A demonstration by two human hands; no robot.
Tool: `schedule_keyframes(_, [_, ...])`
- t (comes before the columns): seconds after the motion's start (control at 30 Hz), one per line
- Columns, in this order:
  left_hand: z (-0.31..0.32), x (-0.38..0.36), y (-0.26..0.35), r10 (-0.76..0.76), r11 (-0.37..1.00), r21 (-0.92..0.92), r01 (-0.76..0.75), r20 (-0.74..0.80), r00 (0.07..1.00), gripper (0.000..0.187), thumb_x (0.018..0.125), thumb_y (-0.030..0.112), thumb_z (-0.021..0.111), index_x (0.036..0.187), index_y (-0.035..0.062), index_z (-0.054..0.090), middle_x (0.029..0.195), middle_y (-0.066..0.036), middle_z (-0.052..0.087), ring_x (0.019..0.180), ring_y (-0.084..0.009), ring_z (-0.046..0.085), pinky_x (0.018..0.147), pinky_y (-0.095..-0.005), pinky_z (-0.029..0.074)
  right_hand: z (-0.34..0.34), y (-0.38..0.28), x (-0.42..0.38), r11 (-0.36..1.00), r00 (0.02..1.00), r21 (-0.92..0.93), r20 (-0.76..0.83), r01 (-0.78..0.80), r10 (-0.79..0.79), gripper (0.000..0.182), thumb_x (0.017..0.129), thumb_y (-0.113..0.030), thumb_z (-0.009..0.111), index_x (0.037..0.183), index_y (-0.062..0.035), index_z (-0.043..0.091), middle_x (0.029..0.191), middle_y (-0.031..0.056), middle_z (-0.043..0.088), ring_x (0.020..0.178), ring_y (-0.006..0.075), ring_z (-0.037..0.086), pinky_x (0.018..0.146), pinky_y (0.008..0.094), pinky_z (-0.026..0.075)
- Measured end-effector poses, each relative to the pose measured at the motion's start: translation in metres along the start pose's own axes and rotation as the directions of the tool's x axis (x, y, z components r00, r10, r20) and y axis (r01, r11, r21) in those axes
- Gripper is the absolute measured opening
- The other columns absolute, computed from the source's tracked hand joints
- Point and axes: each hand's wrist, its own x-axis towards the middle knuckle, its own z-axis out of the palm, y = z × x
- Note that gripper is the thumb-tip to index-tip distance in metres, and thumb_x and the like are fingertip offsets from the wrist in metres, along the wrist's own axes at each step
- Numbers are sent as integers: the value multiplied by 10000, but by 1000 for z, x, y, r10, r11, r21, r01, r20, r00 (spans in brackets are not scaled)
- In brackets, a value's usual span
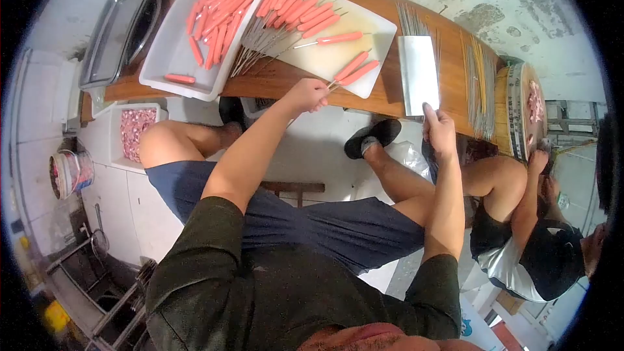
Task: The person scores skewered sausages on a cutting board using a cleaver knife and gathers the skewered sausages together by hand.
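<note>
My left hand [308, 95] is closed round the sticks of two skewered sausages [359, 73], which lie over the near edge of the white cutting board [364, 19]. In my right hand [440, 130] is the handle of a cleaver [419, 75]. Its broad blade lies over the wooden table to the right of the board. One skewered sausage [339, 38] rests alone on the board. Farther left, several more skewered sausages [300, 10] lie in a row, their metal skewers [257, 45] pointing toward me.
A white tub [151, 68] of loose sausages stands left of the board, beside a metal tray [107, 32]. Thin skewers [480, 84] lie at the right. Another person [533, 247] sits by a round chopping block [513, 110]. A bin of chopped meat [138, 131] is at lower left.
</note>
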Motion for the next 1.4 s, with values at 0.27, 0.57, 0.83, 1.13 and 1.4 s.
schedule_keyframes(0.27, [8,11,-2,-41,999,-18,40,-35,999,177,903,187,615,902,12,638,696,-27,600,518,-93,496,449,-250,389,32,-1,18,918,993,-385,100,92,-58,482,901,-436,653,769,28,639,601,74,584,546,171,550,550,331,456])
schedule_keyframes(0.57, [8,14,-2,-39,993,-115,35,-37,999,153,891,158,615,908,9,647,656,-19,543,487,-93,445,407,-259,318,77,7,46,864,985,-492,170,106,-24,530,895,-464,633,897,62,695,795,215,692,770,313,684,748,390,512])
schedule_keyframes(0.83, [11,18,-6,-36,994,-107,29,-66,997,141,892,159,602,884,27,648,631,-6,512,491,-93,430,430,-254,317,82,3,39,861,981,-479,160,173,-108,524,897,-463,612,924,54,693,846,238,691,835,375,672,782,409,504])
schedule_keyframes(1.13, [10,16,-2,-27,998,-57,23,-80,996,155,890,173,590,863,35,655,623,17,491,504,-79,417,435,-260,305,54,-2,13,755,970,-621,226,212,-86,524,910,-456,593,936,61,677,903,291,664,908,420,648,814,433,495])
schedule_keyframes(1.4, [12,16,-3,14,1000,-11,-15,-122,992,160,875,175,608,805,36,648,611,25,493,492,-77,413,433,-264,300,75,-17,37,804,986,-574,146,152,-81,503,913,-438,596,1011,49,677,888,273,673,898,411,656,811,422,497])
